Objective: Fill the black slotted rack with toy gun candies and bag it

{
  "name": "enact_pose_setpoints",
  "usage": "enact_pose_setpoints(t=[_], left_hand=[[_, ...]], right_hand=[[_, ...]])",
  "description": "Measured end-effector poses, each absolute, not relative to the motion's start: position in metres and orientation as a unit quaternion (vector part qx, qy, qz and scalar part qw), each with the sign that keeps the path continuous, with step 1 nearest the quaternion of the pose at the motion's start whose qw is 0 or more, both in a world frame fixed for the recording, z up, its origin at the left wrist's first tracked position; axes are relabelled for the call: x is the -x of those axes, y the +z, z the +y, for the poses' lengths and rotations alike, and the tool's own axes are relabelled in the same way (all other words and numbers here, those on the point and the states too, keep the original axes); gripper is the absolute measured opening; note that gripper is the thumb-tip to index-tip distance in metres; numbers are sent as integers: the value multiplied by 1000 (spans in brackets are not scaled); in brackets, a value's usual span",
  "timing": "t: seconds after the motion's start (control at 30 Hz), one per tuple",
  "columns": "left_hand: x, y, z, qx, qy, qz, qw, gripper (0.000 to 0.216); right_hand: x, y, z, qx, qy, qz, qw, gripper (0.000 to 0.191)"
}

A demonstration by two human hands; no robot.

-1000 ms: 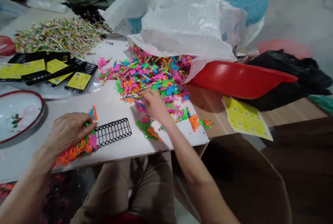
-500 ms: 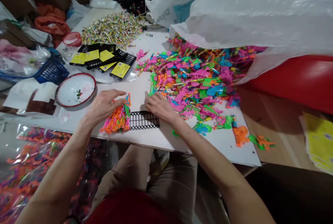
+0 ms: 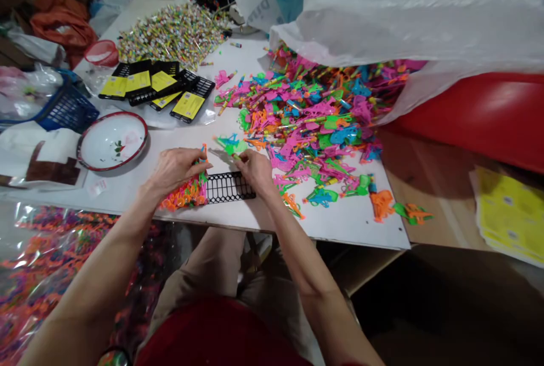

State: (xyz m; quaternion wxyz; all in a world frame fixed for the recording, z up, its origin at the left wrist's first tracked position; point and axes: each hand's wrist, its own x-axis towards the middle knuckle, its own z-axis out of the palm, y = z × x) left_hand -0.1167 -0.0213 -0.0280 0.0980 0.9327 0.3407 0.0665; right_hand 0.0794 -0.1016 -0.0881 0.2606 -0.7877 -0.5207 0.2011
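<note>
Black grid rack [image 3: 229, 186] lies flat on the white board [image 3: 352, 224], close to its near edge and directly in front of the person, long axis running left to right. Its left portion is packed with loaded pieces [image 3: 185, 195] in orange, pink and green; the right portion shows bare cells. Left hand [image 3: 174, 167] sits over the packed end, fingers curled and drawn together on the last pieces at the boundary with the bare cells. Right hand [image 3: 255, 170] rests at the rack's right end, thumb and fingertips closed in what appears to be a pinch on a green piece [image 3: 232, 148], held just above and behind the bare cells. The bare cells thus lie between the two hands, with the right hand the nearer to them. Beyond the right hand, a loose toy pile [image 3: 314, 116] of mixed colours spreads from under a white sack [image 3: 403, 20], with a red tub [image 3: 467, 116] beside it. To the far left are finished racks [image 3: 157, 85] bearing yellow cards, an enamel bowl [image 3: 111, 140] and a blue basket [image 3: 70, 110]. Print on the yellow cards is too small to read; blue lettering on the sack is only partly visible and not legible.
</note>
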Motion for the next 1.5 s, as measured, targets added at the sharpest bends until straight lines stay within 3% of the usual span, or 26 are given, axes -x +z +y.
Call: enact_pose_setpoints(t=[0.07, 0.13, 0.27, 0.37, 0.57, 0.77, 1.07, 1.37, 1.5], left_hand=[[116, -28, -22, -928, 77, 353, 97, 39], [115, -28, -23, -925, 82, 359, 93, 39], [114, -28, -24, -927, 85, 353, 92, 43], [113, -27, -26, -927, 98, 352, 87, 50], [112, -21, -31, -927, 97, 351, 87, 70], [116, -27, -27, -937, 121, 314, 96, 65], [117, -24, -29, -947, 128, 287, 70, 64], [115, -27, -29, -951, 111, 281, 69, 51], [119, -32, -27, -947, 103, 295, 79, 48]], right_hand=[[-71, -90, -110, 738, 247, -480, 404, 23], [-57, -95, -118, 688, 287, -452, 491, 27], [-31, -116, -120, 662, 362, -421, 504, 21], [-25, -129, -112, 655, 353, -437, 506, 15], [-32, -136, -105, 637, 287, -595, 398, 13], [-36, -124, -104, 639, 220, -689, 261, 11], [-36, -124, -104, 624, 245, -686, 285, 9], [-31, -118, -106, 657, 194, -703, 189, 16], [-55, -109, -103, 593, 269, -729, 211, 20]])
